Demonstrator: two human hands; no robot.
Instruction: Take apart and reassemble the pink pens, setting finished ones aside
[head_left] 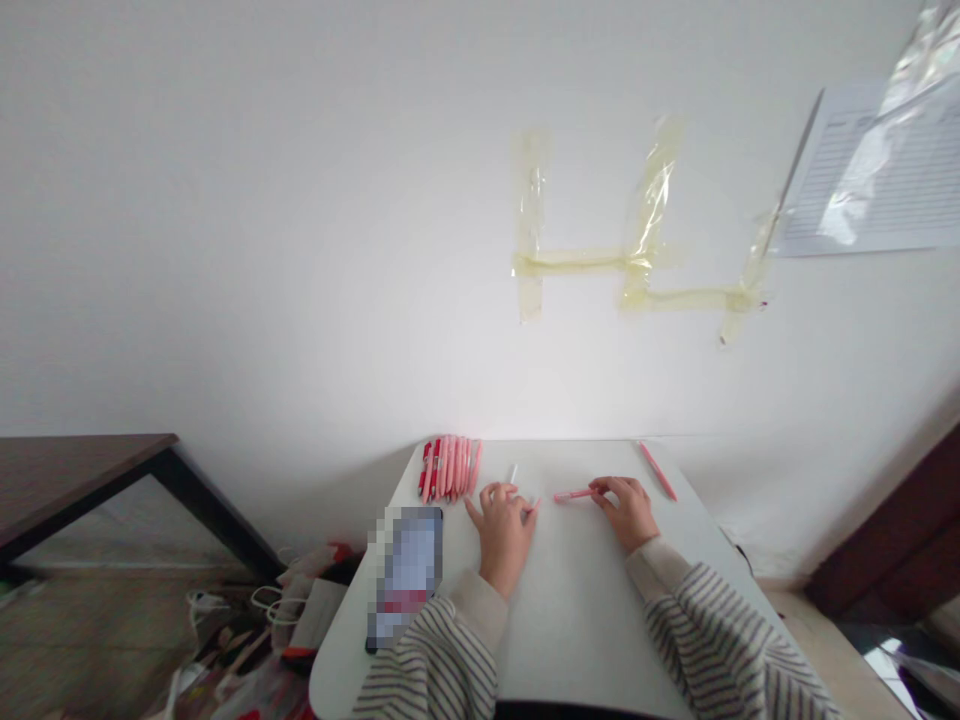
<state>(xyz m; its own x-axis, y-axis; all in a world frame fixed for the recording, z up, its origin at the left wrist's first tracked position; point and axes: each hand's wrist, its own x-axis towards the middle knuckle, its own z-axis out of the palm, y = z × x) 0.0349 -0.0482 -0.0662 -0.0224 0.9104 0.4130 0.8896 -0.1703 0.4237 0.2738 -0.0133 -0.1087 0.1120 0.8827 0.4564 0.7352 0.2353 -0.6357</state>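
My left hand [504,525] rests on the white table [585,620] with fingers curled around a small pink piece, perhaps a pen cap, that sticks out at its right side. My right hand [628,508] pinches the end of a pink pen [571,495] lying flat, its tip pointing left toward the other hand. A row of several pink and red pens [448,466] lies just left of my left hand. One more pink pen [657,469] lies alone at the far right of the table. A small white piece [514,472] lies above my left hand.
A phone [406,572] lies on the table's left side by my left sleeve. A dark wooden table [82,480] stands at the left, with bags and clutter [262,640] on the floor below. The white wall behind carries tape strips [637,270] and a taped sheet [877,180].
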